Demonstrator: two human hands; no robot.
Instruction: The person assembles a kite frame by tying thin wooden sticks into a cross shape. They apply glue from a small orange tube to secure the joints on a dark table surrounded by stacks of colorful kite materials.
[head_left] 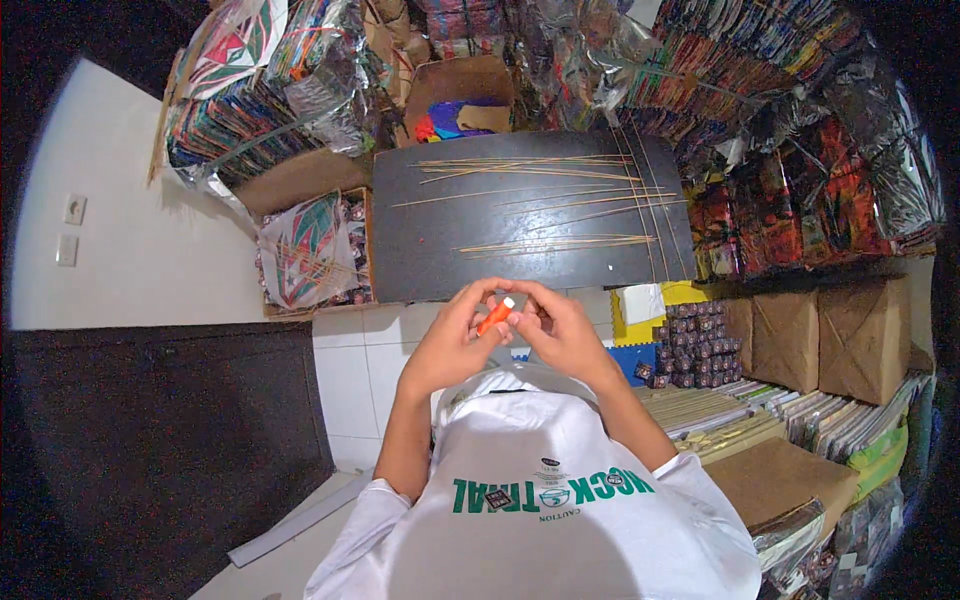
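Note:
In front of my chest, just off the near edge of the dark table (430,240), both hands meet around a small orange tube (491,319) with a white tip. My left hand (455,342) is closed around its orange body. The fingers of my right hand (562,338) are bent against the tube near the white end, with the thumb on it. Part of the tube is hidden by my fingers. Beyond my hands, several thin bamboo sticks (556,244) lie on the tabletop, mostly sideways, with a few crossing them at the right.
Left of the table stands an open carton (366,240) holding a printed kite-like sheet (308,250) and sticks. Another cardboard box (462,75) is at the back. Stacked, plastic-wrapped bundles (760,60) line the back and right. Dark spools (697,345) and brown paper-wrapped parcels (862,338) sit lower right.

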